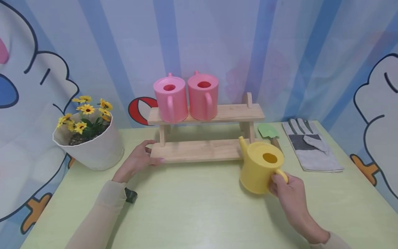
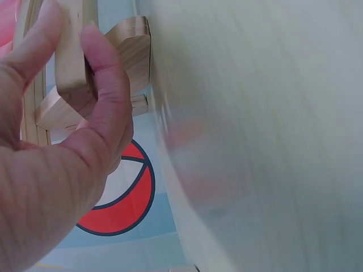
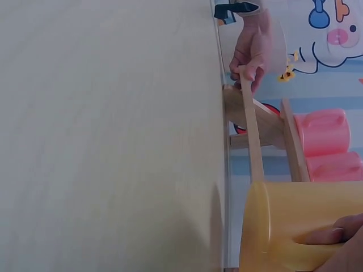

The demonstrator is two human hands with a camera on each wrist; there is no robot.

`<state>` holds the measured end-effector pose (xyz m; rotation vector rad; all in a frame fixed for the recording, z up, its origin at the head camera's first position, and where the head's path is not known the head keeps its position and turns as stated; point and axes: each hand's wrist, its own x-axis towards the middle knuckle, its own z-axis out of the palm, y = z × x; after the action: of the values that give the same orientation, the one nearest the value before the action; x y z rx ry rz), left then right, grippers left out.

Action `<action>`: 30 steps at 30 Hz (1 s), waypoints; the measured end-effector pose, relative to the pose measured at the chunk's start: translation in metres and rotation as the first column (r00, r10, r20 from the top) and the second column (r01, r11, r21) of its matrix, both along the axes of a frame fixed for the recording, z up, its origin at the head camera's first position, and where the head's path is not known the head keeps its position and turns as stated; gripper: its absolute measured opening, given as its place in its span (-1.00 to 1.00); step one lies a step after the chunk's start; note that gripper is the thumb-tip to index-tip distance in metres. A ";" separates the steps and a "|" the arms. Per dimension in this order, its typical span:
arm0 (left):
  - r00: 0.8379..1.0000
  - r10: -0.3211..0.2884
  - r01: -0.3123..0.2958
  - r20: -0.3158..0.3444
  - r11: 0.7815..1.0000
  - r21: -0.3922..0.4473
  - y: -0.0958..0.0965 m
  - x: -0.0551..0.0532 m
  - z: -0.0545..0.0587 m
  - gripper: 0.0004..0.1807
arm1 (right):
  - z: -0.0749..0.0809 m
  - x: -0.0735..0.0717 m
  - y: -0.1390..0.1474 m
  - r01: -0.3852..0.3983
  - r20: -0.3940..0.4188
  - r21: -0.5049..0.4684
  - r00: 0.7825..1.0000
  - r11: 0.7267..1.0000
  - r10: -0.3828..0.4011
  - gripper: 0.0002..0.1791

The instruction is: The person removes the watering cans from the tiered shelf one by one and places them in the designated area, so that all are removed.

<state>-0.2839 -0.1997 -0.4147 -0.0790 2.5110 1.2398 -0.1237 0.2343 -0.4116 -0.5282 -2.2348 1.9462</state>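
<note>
A two-tier wooden shelf [image 1: 199, 150] stands on the table, with two pink watering cans [image 1: 171, 100] side by side on its upper board. My left hand [image 1: 138, 159] grips the left end of the lower board; in the left wrist view the thumb and fingers [image 2: 110, 90] pinch that board end [image 2: 74, 62] from both faces. My right hand [image 1: 290, 197] holds a yellow watering can [image 1: 256, 173] by its handle, in front of the shelf's right end. Its spout points toward the shelf. In the right wrist view the yellow can's base hangs off the table surface.
At the left stands a white pot [image 1: 99, 152] of yellow flowers [image 1: 87, 109]. A green-bladed trowel [image 1: 268, 130] lies behind the yellow can, its handle partly hidden. Farther right lie grey-and-white gloves [image 1: 314, 148]. A patterned curtain [image 1: 205, 38] hangs behind the table [image 1: 192, 207].
</note>
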 end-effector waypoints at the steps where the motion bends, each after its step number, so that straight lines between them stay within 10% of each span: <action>1: 1.000 0.000 0.000 0.001 1.000 -0.002 0.000 0.000 0.000 0.09 | -0.001 0.000 0.000 0.002 0.001 0.002 1.000 1.000 -0.002 -0.55; 30: 1.000 0.002 -0.002 0.008 1.000 0.008 0.001 0.000 0.000 0.09 | -0.014 0.008 0.003 -0.042 0.020 0.090 0.999 0.995 0.040 -0.64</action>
<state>-0.2844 -0.1989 -0.4146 -0.0839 2.4995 1.2474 -0.1152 0.2376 -0.4252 -0.4937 -2.3496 1.8551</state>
